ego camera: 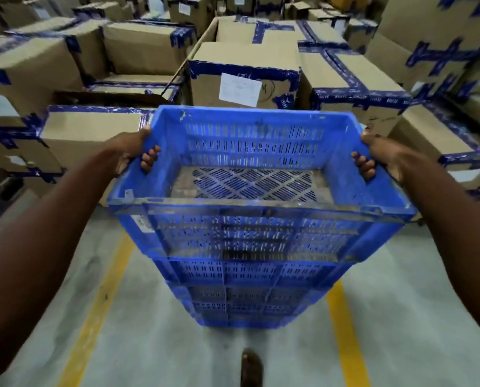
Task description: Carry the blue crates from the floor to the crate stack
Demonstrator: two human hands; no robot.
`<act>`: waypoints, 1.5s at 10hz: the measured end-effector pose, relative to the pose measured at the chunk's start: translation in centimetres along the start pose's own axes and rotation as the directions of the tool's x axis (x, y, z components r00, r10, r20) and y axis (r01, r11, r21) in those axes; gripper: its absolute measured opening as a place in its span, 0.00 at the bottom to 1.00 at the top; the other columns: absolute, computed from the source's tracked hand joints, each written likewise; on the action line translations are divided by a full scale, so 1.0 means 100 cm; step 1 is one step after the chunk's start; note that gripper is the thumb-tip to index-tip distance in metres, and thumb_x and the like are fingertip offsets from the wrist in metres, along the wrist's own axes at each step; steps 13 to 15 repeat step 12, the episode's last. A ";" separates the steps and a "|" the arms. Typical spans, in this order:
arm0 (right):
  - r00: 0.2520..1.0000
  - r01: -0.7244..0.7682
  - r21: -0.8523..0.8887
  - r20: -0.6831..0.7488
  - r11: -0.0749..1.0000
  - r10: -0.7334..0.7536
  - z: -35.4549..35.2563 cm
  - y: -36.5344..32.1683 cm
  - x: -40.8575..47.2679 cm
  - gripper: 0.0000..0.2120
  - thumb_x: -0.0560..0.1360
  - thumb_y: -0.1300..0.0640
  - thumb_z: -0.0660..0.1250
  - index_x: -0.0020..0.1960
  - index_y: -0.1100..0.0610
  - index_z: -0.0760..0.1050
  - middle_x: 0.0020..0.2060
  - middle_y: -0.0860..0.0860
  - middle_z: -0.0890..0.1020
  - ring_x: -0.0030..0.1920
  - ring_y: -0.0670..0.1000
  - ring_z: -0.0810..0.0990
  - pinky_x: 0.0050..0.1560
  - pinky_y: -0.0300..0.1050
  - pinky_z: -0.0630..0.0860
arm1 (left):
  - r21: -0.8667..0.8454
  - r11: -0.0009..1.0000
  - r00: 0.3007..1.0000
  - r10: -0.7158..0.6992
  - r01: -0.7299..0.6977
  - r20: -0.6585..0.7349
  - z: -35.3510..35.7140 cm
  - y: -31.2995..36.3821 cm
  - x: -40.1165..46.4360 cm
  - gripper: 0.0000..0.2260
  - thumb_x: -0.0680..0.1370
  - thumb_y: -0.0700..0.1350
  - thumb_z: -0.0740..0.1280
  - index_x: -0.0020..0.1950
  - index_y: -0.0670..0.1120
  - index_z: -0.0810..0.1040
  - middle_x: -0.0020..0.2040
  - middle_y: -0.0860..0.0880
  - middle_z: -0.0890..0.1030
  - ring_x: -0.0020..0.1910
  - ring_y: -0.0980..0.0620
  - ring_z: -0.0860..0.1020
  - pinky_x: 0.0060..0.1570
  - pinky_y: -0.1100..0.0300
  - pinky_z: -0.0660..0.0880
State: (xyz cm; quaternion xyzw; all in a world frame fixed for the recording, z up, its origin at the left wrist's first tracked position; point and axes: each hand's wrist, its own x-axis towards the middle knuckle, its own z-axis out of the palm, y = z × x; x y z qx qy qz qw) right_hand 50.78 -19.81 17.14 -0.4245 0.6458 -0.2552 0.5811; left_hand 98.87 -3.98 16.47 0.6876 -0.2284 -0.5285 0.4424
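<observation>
Crate placement is the step in hand, by my read: top blue crate [250, 174] sits at frame ctr, held over or already on the crate stack [247, 291] w/ edges roughly lined up; can't tell if its weight has fully settled. Left hand [130, 155] at 9 o'clock of the crate is closed on the side handle, fingers [149, 160] curled through the slot to the inside. Right hand [378, 160] at 3 o'clock grips the opposite handle the same way. Crate is empty, slotted base visible.

Next move prob calls for checking the rim seats square on the one below, then easing both hands out of the slots w/o tipping the column, which looks tall & narrow.

Stack stands on a grey concrete floor [138, 344] between two yellow lines [99, 297]; a foot in a brown shoe [251, 370] shows at 6 o'clock. From 9 through 12 to 3 o'clock, cardboard cartons [244, 79] w/ blue tape crowd the bkgd, one w/ a white label [240, 89]. Warehouse, dim light.
</observation>
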 end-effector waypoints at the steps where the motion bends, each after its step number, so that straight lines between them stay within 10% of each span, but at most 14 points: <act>1: 0.999 0.033 -0.015 -0.036 0.999 -0.033 -0.001 0.006 0.001 0.27 0.82 0.35 0.51 0.39 0.57 0.69 0.25 0.50 0.68 0.16 0.45 0.62 0.18 0.32 0.60 | -0.026 1.000 1.000 0.017 -0.017 0.001 -0.001 -0.006 0.002 0.24 0.83 0.63 0.49 0.41 0.45 0.67 0.21 0.52 0.66 0.15 0.58 0.62 0.16 0.71 0.60; 4: 0.939 0.264 -0.247 -0.154 0.932 -0.307 -0.002 0.012 -0.022 0.20 0.83 0.48 0.57 0.44 0.62 0.77 0.41 0.64 0.80 0.33 0.56 0.76 0.31 0.46 0.77 | 0.044 0.980 0.976 0.199 -0.196 -0.088 0.006 -0.007 -0.018 0.25 0.85 0.57 0.52 0.40 0.40 0.72 0.31 0.43 0.73 0.19 0.53 0.71 0.18 0.67 0.68; 5: 0.925 0.294 -0.278 -0.159 0.914 -0.346 -0.012 0.029 -0.050 0.17 0.83 0.50 0.60 0.53 0.62 0.80 0.47 0.59 0.84 0.38 0.53 0.80 0.40 0.48 0.79 | 0.166 0.932 0.918 0.351 -0.323 -0.184 -0.010 -0.034 -0.031 0.23 0.83 0.55 0.59 0.48 0.36 0.80 0.41 0.37 0.80 0.34 0.44 0.78 0.35 0.58 0.80; 6: 0.940 0.288 -0.110 -0.156 0.951 -0.303 -0.017 0.070 -0.091 0.17 0.83 0.48 0.61 0.58 0.58 0.82 0.52 0.56 0.85 0.48 0.57 0.84 0.53 0.54 0.80 | 0.212 0.913 0.906 0.387 -0.350 -0.174 -0.033 -0.072 -0.039 0.32 0.70 0.72 0.66 0.52 0.44 0.83 0.49 0.39 0.84 0.47 0.38 0.82 0.53 0.38 0.79; 7: 0.932 0.316 0.076 -0.211 0.946 -0.295 -0.012 0.116 -0.129 0.17 0.82 0.42 0.60 0.57 0.51 0.82 0.51 0.51 0.87 0.50 0.55 0.84 0.57 0.59 0.78 | 0.084 0.869 0.845 0.495 -0.488 -0.202 -0.017 -0.110 -0.076 0.18 0.83 0.57 0.60 0.53 0.45 0.81 0.47 0.43 0.82 0.43 0.43 0.79 0.45 0.56 0.78; 8: 0.903 0.403 0.168 -0.230 0.900 -0.362 0.000 0.138 -0.146 0.19 0.82 0.40 0.57 0.62 0.47 0.80 0.54 0.48 0.86 0.54 0.50 0.84 0.56 0.57 0.78 | 0.013 0.813 0.792 0.572 -0.583 -0.212 -0.003 -0.133 -0.097 0.20 0.82 0.59 0.58 0.63 0.46 0.79 0.60 0.43 0.82 0.58 0.44 0.78 0.60 0.49 0.72; 10: 0.744 0.397 -0.301 -0.447 0.867 -0.496 0.011 0.120 -0.149 0.21 0.85 0.48 0.55 0.75 0.54 0.68 0.72 0.59 0.73 0.66 0.57 0.75 0.61 0.53 0.71 | 0.521 0.672 0.699 0.691 -0.527 -0.185 -0.006 -0.117 -0.111 0.25 0.85 0.58 0.52 0.78 0.47 0.63 0.74 0.39 0.71 0.71 0.38 0.71 0.66 0.44 0.67; 12: 0.482 0.458 -0.734 -0.269 0.502 -0.834 0.058 0.056 -0.161 0.33 0.81 0.37 0.50 0.81 0.51 0.53 0.81 0.56 0.54 0.80 0.60 0.51 0.76 0.64 0.53 | 0.786 0.293 0.511 0.859 -0.545 0.033 0.030 -0.050 -0.133 0.37 0.79 0.66 0.47 0.80 0.44 0.55 0.80 0.41 0.58 0.80 0.41 0.54 0.75 0.36 0.53; 15: 0.482 0.458 -0.734 -0.269 0.502 -0.834 0.058 0.056 -0.161 0.33 0.81 0.37 0.50 0.81 0.51 0.53 0.81 0.56 0.54 0.80 0.60 0.51 0.76 0.64 0.53 | 0.786 0.293 0.511 0.859 -0.545 0.033 0.030 -0.050 -0.133 0.37 0.79 0.66 0.47 0.80 0.44 0.55 0.80 0.41 0.58 0.80 0.41 0.54 0.75 0.36 0.53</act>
